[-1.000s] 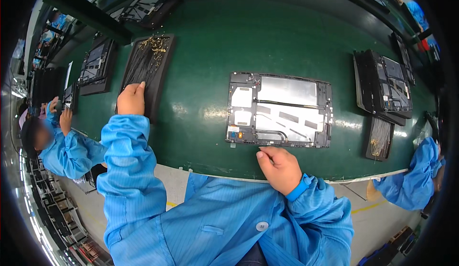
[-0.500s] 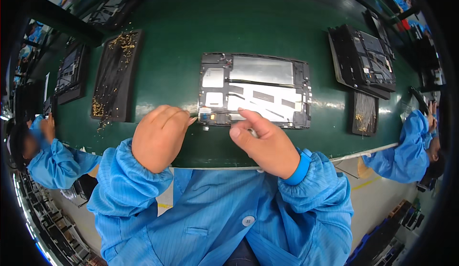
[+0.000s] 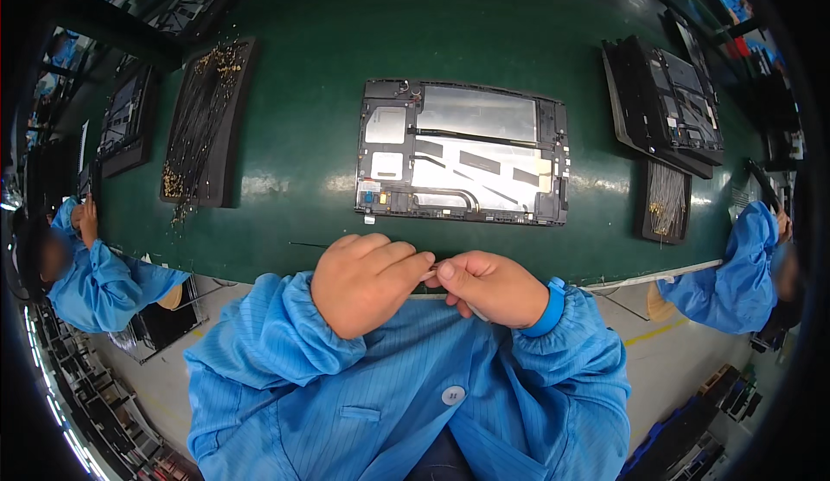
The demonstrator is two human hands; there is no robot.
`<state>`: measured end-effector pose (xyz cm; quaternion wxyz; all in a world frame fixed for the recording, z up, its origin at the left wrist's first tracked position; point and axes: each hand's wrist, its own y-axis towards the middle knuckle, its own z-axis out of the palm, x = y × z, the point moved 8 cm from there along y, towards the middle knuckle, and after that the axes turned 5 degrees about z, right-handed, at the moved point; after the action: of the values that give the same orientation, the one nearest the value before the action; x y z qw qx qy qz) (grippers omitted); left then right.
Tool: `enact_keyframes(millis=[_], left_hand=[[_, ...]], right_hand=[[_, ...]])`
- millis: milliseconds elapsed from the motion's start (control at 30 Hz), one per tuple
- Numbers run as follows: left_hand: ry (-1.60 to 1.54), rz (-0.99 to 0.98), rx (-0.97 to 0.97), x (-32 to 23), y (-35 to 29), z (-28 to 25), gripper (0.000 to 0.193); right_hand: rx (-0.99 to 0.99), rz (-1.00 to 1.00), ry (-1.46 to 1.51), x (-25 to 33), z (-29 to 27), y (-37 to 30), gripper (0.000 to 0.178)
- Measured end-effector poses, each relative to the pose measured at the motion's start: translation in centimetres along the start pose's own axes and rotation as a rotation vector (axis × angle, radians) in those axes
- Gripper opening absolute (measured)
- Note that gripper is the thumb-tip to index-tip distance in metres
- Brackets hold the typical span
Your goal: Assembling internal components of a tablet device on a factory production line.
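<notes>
Fingertips meeting, my left hand [image 3: 361, 284] and my right hand [image 3: 497, 289] are close together above the table's near edge. A thin black cable [image 3: 306, 244] sticks out to the left from under my left hand, which is closed on it. My right hand is closed too, its thumb and forefinger pinching beside the left fingertips. From its palm shows a bit of a pale slim object [image 3: 478, 314], mostly hidden. Beyond my hands lies a black device frame [image 3: 553, 170] with silver panels, a black cable [image 3: 475, 135] across it and small connectors along its near edge.
On the left a dark foam tray [image 3: 235, 135] carries many thin black cables with gold ends. A smaller tray [image 3: 644, 213] with similar cables sits at right, beside stacked device frames [image 3: 679, 105]. More frames [image 3: 125, 122] are stacked far left. Co-workers' blue sleeves [image 3: 735, 265] flank the green table [image 3: 303, 135].
Both hands have drawn back from the device's near edge toward me, the left also moving right, until their fingertips meet. The thin cable now shows to the left of my left hand.
</notes>
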<state>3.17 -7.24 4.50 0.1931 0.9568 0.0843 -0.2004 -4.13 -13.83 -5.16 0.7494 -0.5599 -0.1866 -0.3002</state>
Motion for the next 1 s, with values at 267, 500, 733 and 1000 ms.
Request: enact_keyframes(millis=[267, 500, 733, 1000], left_hand=[[0.068, -0.109, -0.122, 2.6, 0.8, 1.2, 0.018], [0.103, -0.174, -0.103, 3.6, 0.4, 2.5, 0.013], [0.145, -0.177, -0.108, 3.6, 0.5, 2.5, 0.015], [0.131, -0.192, -0.098, 3.6, 0.5, 2.5, 0.017]], right_hand=[[-0.250, -0.149, 0.366, 3.4, -2.9, 0.0, 0.044], [-0.515, -0.558, 0.484, 5.9, -4.8, -0.2, 0.053], [-0.826, -0.949, 0.033, 6.3, -4.5, -1.5, 0.030], [-0.857, -1.093, -0.111, 6.7, -3.9, -1.7, 0.023]])
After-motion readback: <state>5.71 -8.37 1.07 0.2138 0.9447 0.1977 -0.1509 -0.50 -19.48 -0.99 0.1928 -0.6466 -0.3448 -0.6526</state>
